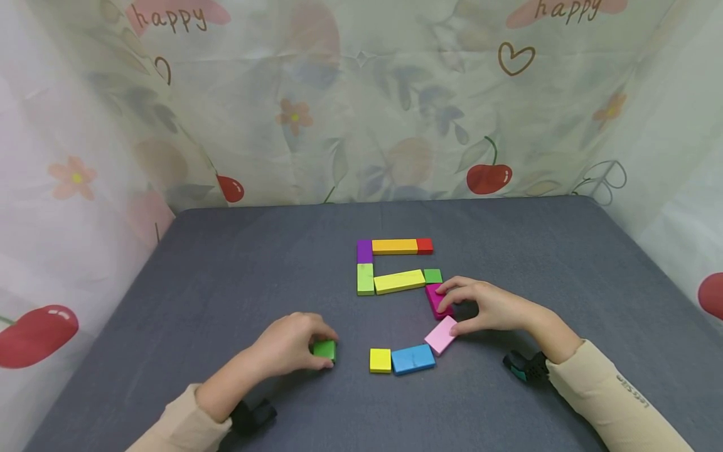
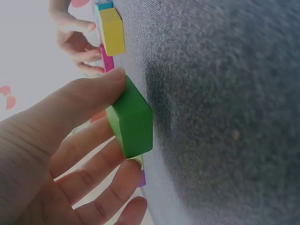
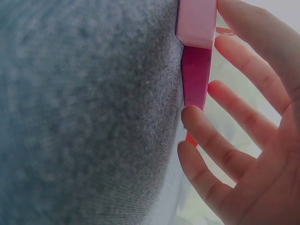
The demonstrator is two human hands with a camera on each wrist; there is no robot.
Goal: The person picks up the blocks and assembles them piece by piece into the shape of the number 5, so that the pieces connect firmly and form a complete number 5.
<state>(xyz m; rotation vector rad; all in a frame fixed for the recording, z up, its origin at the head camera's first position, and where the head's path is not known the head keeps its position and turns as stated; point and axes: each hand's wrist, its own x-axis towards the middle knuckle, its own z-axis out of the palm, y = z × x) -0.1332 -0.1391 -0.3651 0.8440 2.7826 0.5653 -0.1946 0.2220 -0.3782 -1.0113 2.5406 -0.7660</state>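
Observation:
My left hand point(image 1: 290, 342) pinches a green block point(image 2: 130, 119) between thumb and fingers, left of the yellow square block point(image 1: 380, 361). In the left wrist view the block is close to the cloth. My right hand point(image 1: 486, 306) rests at the right side of a row of blocks, its fingers loosely bent. Its fingertips are at the magenta block point(image 1: 437, 301), and the thumb is at the edge of the pink block point(image 1: 441, 335). A blue block point(image 1: 413, 360) sits between the pink block and the yellow square one.
Farther back, a lime block point(image 1: 365, 279), purple block point(image 1: 364, 252), orange-yellow block point(image 1: 394, 247) and red block point(image 1: 425, 246) continue the bent row. A long yellow block point(image 1: 399, 282) and small green block point(image 1: 433, 276) join it to the magenta one. Dark cloth point(image 1: 254, 263) covers the table.

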